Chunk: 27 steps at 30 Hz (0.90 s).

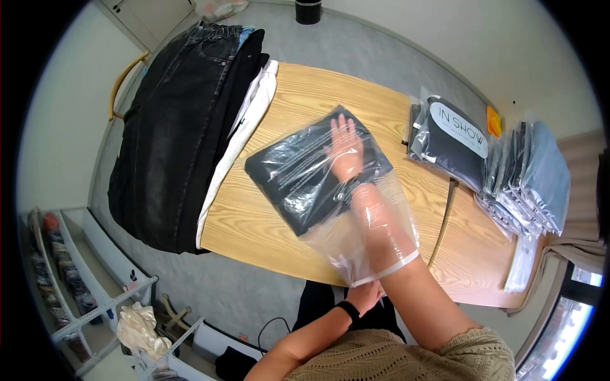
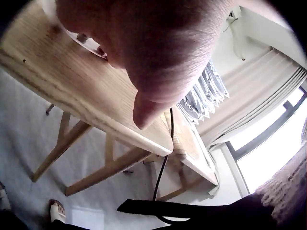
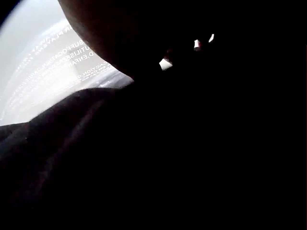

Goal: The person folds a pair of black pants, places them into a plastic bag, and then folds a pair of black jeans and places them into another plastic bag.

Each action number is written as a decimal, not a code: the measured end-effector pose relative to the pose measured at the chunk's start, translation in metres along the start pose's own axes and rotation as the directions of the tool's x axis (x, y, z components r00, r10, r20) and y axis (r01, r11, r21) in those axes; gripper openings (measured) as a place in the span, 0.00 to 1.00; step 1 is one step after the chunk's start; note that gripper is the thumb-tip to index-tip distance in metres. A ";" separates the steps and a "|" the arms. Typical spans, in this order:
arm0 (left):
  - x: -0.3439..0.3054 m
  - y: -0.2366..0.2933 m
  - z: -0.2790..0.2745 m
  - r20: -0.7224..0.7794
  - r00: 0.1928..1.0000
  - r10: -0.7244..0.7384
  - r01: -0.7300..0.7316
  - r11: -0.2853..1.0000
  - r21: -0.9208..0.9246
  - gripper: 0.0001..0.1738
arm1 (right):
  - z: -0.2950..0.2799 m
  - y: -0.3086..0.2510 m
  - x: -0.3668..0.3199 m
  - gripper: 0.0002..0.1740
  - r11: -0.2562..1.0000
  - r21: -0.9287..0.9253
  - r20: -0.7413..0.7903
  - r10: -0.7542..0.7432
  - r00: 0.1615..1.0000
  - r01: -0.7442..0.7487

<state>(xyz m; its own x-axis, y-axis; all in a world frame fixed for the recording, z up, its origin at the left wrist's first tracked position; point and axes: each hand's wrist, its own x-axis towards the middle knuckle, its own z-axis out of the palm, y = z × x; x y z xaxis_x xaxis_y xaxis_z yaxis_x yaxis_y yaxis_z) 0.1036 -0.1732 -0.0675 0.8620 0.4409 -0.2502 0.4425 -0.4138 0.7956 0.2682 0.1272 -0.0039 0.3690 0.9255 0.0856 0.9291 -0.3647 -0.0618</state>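
Observation:
A folded dark garment [image 1: 279,168] lies inside a clear plastic bag [image 1: 324,247] with white printing, on the wooden table. My right hand [image 1: 347,152] reaches into the bag up to the forearm, fingers straight, and rests on the garment. In the right wrist view, dark cloth [image 3: 57,129] fills the lower part, with the bag's printed film [image 3: 43,72] at upper left. At the bag's white-edged mouth, by the near table edge, my left hand [image 1: 364,297] pinches the rim. Its fingertips are partly hidden in the left wrist view, where the hand [image 2: 158,52] looms large over the tabletop.
Black jeans [image 1: 171,140] and other trousers lie stacked at the table's left. Bagged garments, one labelled IN SHOW [image 1: 457,130], stand on the right beside a pile of packed clothes [image 1: 540,178]. Shelves [image 1: 82,254] are at lower left. A gap [image 1: 443,222] divides two tabletops.

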 end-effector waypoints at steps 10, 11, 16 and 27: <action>0.011 0.021 -0.042 -0.192 0.974 0.124 -0.126 0.992 0.000 0.20 | -0.014 0.006 0.025 0.57 0.979 0.141 0.265 0.104 0.959 -0.145; 0.011 0.020 -0.040 -0.208 0.970 0.126 -0.124 0.992 0.021 0.20 | -0.012 0.007 0.023 0.54 0.978 0.152 0.252 0.104 0.962 -0.145; 0.007 0.013 -0.026 -0.280 0.946 0.166 -0.147 0.985 0.088 0.19 | -0.034 -0.012 -0.040 0.34 0.995 -0.089 0.056 0.056 0.997 -0.051; 0.045 -0.007 -0.011 -0.363 0.932 0.003 -0.005 1.000 -0.005 0.14 | -0.067 0.022 -0.103 0.39 0.985 0.134 0.031 0.107 0.994 -0.110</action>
<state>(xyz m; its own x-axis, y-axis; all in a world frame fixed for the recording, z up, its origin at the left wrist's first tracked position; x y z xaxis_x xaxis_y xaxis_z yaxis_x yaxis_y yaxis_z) 0.1361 -0.1416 -0.0785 0.7146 0.6989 -0.0304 0.4370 -0.4120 0.7996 0.2524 0.0170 0.0525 0.4649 0.8841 0.0473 0.8710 -0.4471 -0.2037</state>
